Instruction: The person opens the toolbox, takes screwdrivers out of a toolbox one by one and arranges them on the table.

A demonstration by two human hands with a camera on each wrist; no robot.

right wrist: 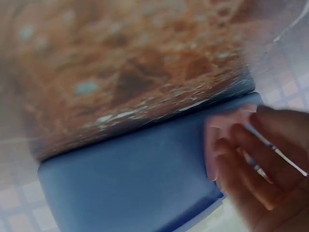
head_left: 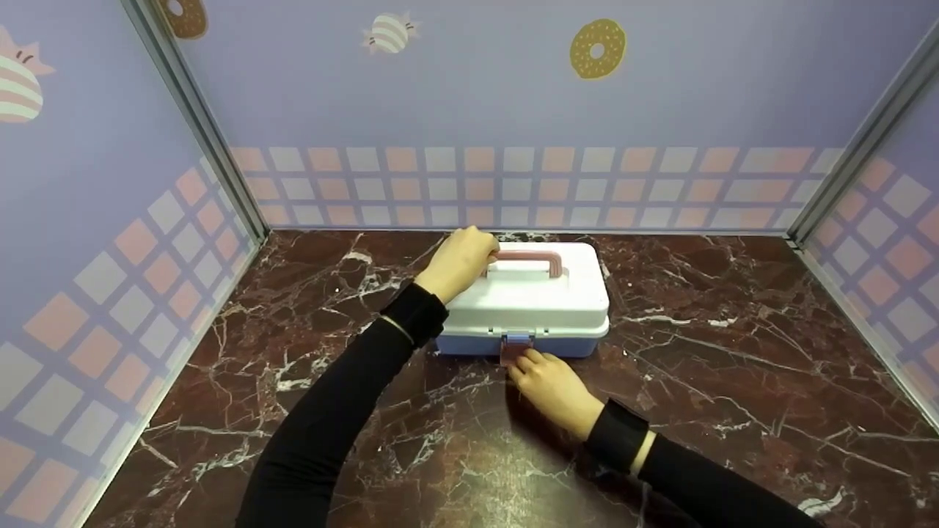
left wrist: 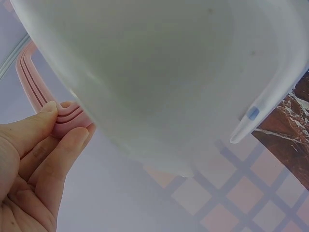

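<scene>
A box with a white lid (head_left: 583, 293) and blue base (head_left: 568, 347) stands on the dark red marbled table. My left hand (head_left: 458, 264) pinches the left end of the pink carrying handle (head_left: 530, 255) on top, thumb against fingers in the left wrist view. At the front, the pink latch (head_left: 510, 355) is swung outward from the box. The fingers of my right hand (head_left: 554, 385) grip the latch's right side; in the right wrist view the latch (right wrist: 211, 150) is partly hidden by those fingers. The lid rests down on the base.
The marbled tabletop (head_left: 697, 403) extends around the box on both sides and in front. Behind it rises a purple wall (head_left: 477, 95) with pink and white squares; side panels (head_left: 81, 191) stand left and right, joined by metal corner posts (head_left: 198, 110).
</scene>
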